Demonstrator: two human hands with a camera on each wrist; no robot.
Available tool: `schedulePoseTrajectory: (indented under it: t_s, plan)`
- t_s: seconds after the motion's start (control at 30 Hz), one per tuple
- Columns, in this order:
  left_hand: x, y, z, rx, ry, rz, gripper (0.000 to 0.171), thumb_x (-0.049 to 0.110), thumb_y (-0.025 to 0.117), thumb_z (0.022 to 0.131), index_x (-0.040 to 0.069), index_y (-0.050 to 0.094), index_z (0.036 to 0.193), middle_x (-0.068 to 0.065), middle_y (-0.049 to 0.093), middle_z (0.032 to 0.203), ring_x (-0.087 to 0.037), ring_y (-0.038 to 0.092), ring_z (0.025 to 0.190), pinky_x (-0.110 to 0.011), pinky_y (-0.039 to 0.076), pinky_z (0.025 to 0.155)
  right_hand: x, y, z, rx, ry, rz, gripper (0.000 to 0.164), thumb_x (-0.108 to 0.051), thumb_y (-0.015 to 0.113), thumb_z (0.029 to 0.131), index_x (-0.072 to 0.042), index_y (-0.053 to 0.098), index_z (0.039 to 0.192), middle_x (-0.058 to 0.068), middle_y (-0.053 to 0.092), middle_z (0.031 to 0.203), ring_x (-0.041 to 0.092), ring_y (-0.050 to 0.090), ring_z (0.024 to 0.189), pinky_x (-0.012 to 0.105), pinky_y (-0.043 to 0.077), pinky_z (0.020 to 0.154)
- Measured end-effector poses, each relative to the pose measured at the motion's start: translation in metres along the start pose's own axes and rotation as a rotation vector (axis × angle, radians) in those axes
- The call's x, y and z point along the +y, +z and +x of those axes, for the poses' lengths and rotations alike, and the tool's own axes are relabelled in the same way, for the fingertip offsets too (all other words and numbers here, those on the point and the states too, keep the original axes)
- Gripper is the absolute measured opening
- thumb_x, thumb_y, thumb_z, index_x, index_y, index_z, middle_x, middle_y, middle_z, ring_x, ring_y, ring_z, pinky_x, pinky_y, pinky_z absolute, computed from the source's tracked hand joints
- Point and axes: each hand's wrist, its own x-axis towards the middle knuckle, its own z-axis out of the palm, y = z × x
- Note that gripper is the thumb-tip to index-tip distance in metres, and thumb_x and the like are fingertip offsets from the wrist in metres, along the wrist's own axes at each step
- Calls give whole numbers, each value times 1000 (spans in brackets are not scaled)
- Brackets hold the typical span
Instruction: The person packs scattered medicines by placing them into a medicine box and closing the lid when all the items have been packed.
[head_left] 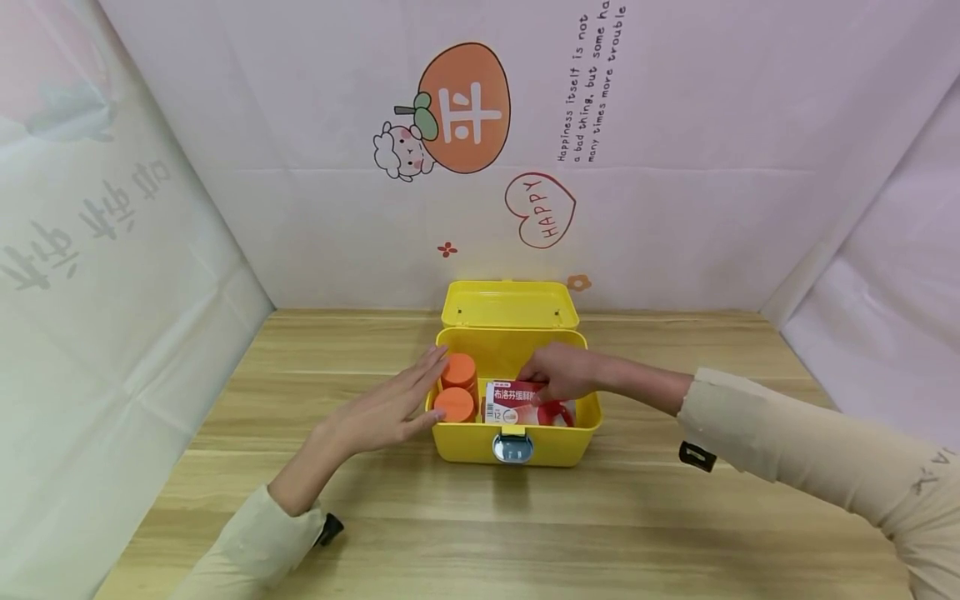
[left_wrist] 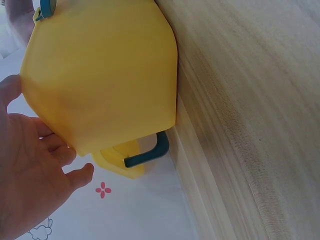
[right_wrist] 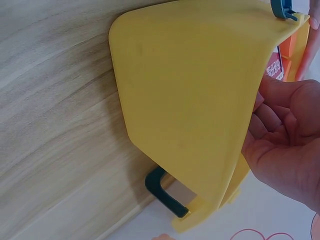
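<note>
A yellow storage box [head_left: 465, 448] stands on the table with its lid [head_left: 510, 304] tipped back. At its left end are two containers with orange caps [head_left: 454, 405], one behind the other. My left hand [head_left: 382, 412] rests against the box's left rim, fingers extended; the left wrist view shows its fingertips along the rim. Reaching over the right side, my right hand [head_left: 561, 371] holds a red and white medicine box [head_left: 504, 397] with thumb and fingers inside the storage box. Some of those fingers are hidden behind the rim in the right wrist view.
The wooden table [head_left: 360, 533] meets a white printed backdrop [head_left: 337, 233] just behind the lid. A silver-grey latch [head_left: 513, 448] hangs at the storage box's front. Its dark green handle [right_wrist: 162, 192] shows beside the lid. White sheets enclose both sides.
</note>
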Motion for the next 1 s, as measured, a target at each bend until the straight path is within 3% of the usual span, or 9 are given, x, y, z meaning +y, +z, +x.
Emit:
schedulePoseTrajectory:
  t_s: [0.43,0.67,0.77,1.0]
  plan:
    - [-2,2,0,6,-2,-1,81,60,37,102,13,7,161,0,-3,170,-19,4,157,-44,21,125,0,3,-1,-2,8,-45,27,-16,70,93,-8,72,119,-1,73,98,10,56,78,21,51,75]
    - [-1,2,-1,9,-3,4,81,59,38,102,12,8,161,-1,-2,170,-21,5,157,-44,22,125,1,7,-3,10,5,-66,35,-17,69,94,-7,68,128,4,73,118,14,61,95,37,55,99]
    - [0,2,-1,4,-8,-3,82,59,38,102,13,7,161,-1,-2,170,-21,5,157,-45,22,125,2,7,-4,15,11,-50,36,-18,68,94,-7,67,129,5,73,120,16,62,98,38,55,100]
    - [1,1,0,6,0,5,81,59,37,102,12,8,161,-3,-1,170,-24,7,157,-47,23,125,5,2,-11,62,31,21,38,-16,63,97,-2,63,133,13,68,130,28,65,121,46,53,103]
